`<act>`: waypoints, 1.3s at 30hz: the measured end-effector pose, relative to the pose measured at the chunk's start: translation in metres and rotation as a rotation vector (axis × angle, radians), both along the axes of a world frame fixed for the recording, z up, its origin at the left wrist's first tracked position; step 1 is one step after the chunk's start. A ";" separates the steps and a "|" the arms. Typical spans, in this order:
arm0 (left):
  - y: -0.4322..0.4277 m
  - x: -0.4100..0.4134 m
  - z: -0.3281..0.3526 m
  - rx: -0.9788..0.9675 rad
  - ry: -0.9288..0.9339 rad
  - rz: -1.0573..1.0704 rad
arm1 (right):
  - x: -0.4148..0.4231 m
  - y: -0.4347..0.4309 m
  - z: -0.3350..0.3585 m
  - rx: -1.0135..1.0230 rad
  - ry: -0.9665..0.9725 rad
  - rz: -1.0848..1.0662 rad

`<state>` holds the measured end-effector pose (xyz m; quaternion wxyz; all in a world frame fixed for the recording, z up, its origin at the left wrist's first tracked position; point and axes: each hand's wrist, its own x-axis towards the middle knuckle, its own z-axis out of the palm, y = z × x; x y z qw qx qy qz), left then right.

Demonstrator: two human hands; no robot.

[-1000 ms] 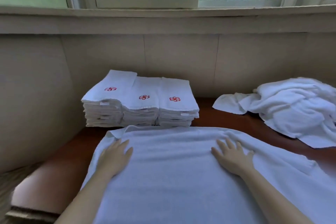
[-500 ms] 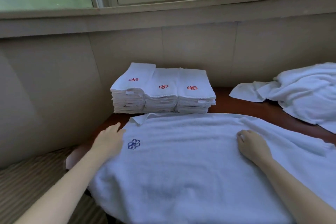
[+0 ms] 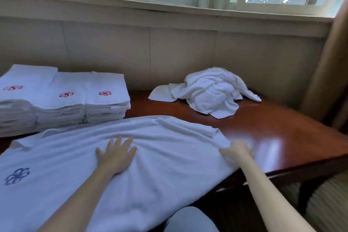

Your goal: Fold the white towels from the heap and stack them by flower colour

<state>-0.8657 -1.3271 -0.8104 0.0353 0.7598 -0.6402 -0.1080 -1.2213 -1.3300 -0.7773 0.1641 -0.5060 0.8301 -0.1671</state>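
A white towel (image 3: 79, 171) with a blue flower (image 3: 17, 176) at its left end lies spread across the near side of the wooden table (image 3: 273, 133). My left hand (image 3: 116, 154) lies flat on the towel's middle, fingers straight. My right hand (image 3: 238, 151) grips the towel's right end, fingers curled into the cloth. Three stacks of folded towels with red flowers (image 3: 64, 100) stand side by side at the back left. The heap of unfolded white towels (image 3: 209, 90) sits at the back right.
A panelled wall and a window sill run behind the table. A curtain (image 3: 327, 73) hangs at the far right. The table's right edge drops to a striped floor (image 3: 323, 199). My knee (image 3: 190, 220) shows at the bottom.
The view has swung right. My left hand moved from the towel's left edge to its middle. My right hand slid to the right end and took hold of it.
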 end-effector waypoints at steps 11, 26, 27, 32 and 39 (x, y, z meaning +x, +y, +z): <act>0.006 0.009 0.004 0.048 -0.019 -0.139 | -0.034 -0.028 0.062 0.119 -0.201 0.104; -0.015 0.197 0.015 -0.315 -0.077 0.498 | 0.173 -0.135 -0.011 -0.145 0.459 0.438; -0.015 0.209 0.015 -0.318 -0.101 0.533 | 0.174 -0.145 -0.010 -0.117 0.403 0.422; -0.024 0.244 0.021 -0.286 -0.090 0.589 | 0.180 -0.181 0.012 0.038 0.335 0.466; -0.040 0.269 0.021 -0.313 0.394 0.635 | 0.181 -0.188 0.009 -0.155 0.235 0.391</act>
